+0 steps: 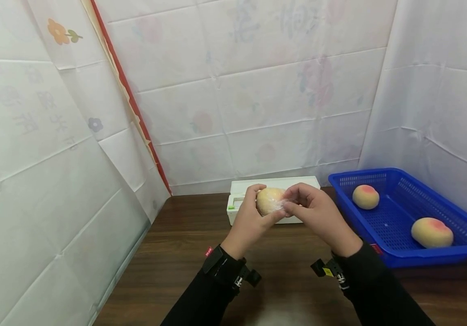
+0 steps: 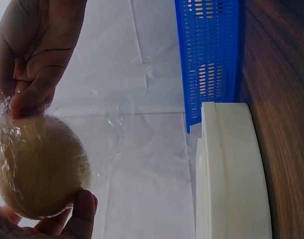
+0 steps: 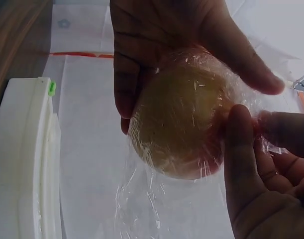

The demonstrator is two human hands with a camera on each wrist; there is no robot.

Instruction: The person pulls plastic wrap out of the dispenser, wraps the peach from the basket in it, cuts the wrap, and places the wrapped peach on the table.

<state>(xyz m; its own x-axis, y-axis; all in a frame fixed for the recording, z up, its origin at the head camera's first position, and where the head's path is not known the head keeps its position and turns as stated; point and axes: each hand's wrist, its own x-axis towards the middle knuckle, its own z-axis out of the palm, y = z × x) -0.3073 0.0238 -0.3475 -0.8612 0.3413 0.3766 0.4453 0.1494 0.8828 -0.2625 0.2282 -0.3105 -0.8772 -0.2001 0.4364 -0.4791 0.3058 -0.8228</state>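
A peach (image 1: 269, 200) wrapped in clear cling film (image 3: 154, 206) is up above the table, in front of a white box. My left hand (image 1: 251, 222) holds the fruit, fingers and thumb round its sides. At its right side, the thumb and fingers of my right hand (image 1: 324, 218) pinch a gathered bit of film. The right wrist view shows this gathered film as a twist between the fingertips, while a loose sheet hangs below the peach (image 3: 179, 119). In the left wrist view the film lies wrinkled and shiny over the peach (image 2: 42, 167).
Behind the hands a long white box (image 1: 276, 182), seemingly a film dispenser, has a green tab (image 1: 231, 207) at its left end. To the right stands a blue plastic basket (image 1: 394, 226) with two peaches inside. White sheeting (image 1: 233, 113) walls in the brown wooden table (image 1: 168, 267).
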